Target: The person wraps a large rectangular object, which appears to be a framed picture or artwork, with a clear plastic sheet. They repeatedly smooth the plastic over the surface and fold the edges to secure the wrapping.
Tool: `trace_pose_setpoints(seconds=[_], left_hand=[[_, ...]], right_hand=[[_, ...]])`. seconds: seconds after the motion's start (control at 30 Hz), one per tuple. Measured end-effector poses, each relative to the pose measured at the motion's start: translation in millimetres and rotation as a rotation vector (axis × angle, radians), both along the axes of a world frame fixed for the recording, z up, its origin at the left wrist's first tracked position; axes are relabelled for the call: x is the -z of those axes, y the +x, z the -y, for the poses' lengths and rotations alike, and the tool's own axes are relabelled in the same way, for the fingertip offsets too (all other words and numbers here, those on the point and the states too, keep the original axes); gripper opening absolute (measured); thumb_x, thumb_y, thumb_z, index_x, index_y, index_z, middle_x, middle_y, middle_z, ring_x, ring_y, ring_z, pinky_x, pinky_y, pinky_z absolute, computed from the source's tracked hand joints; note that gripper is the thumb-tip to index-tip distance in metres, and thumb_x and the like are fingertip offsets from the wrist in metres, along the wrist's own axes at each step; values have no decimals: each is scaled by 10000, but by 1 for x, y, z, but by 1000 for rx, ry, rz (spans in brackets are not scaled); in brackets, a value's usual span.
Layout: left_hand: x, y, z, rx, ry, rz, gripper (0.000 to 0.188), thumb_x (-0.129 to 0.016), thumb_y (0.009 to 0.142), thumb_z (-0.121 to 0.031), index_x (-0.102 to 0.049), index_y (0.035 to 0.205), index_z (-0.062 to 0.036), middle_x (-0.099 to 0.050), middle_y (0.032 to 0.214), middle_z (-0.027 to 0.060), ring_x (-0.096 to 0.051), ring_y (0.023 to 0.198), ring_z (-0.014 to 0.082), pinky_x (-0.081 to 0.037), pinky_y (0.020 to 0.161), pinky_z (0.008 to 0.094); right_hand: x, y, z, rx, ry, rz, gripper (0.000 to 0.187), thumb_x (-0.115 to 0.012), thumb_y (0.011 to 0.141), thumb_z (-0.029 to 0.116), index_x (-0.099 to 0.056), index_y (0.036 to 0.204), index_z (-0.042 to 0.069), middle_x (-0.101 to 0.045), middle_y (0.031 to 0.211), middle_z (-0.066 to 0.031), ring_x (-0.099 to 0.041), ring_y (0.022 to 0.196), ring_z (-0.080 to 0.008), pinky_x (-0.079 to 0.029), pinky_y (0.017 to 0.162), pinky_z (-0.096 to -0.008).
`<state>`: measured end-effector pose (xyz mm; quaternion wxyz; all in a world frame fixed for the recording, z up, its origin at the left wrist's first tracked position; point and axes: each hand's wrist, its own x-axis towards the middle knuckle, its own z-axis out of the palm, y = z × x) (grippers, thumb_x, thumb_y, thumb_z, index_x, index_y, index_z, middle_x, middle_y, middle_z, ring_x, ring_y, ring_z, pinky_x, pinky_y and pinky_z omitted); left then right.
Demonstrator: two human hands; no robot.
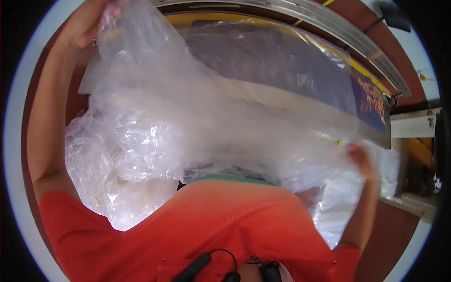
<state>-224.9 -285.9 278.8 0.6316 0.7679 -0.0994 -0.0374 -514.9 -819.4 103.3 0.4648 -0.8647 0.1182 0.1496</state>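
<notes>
Fingers [355, 152] at clear plastic [141, 103] above yellow-edged panel [371, 113], red-brown floor [397, 239] around

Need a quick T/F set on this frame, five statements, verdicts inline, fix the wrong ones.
1. The left hand is at the gathered upper end of a clear plastic sheet. True.
2. The right hand is higher in the picture than the left. False: it is lower, beside the sheet's right side; blur hides its exact grip.
3. A dark panel shows through the sheet. True.
4. The shirt is solid green. False: the shirt is mostly red-orange, with green along its hem.
5. Both forearms are bare. True.
</notes>
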Motion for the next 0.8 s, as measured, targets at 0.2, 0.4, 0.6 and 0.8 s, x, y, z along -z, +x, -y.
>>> trace_pose_setpoints(seconds=[0.2,0.4,0.6,0.8], left_hand=[[-15,2,107,365,-399,38,184,-397,833,-143,-438,873,32,-530,770,117,-564,676,166,-509,649,273],[57,52,168,278,-507,-76,187,-390,838,-188,-441,844,-8,-503,816,102,-546,689,187,-478,685,291],[152,38,177,227,242,279,290,-415,821,-283,-477,957,-35,-518,887,85,-482,753,172,-386,719,275],[229,32,154,4,569,700,303,-490,781,-296,-513,946,-42,-535,795,71,-517,723,165,-412,654,261]], right_hand=[[-157,42,-13,474,-1547,1120,258,-545,735,133,-529,966,19,-546,944,-144,-510,887,-280,-381,802,-334],[-20,91,-64,-79,-1305,763,252,-524,713,94,-525,964,68,-543,926,-107,-515,861,-257,-401,739,-345],[0,79,-188,-85,521,124,496,-395,795,459,-492,997,17,-572,850,-53,-541,772,-127,-428,660,-255],[17,94,-246,185,1070,176,196,-494,809,168,-503,876,-16,-505,622,-16,-495,597,-74,-414,573,-219]])
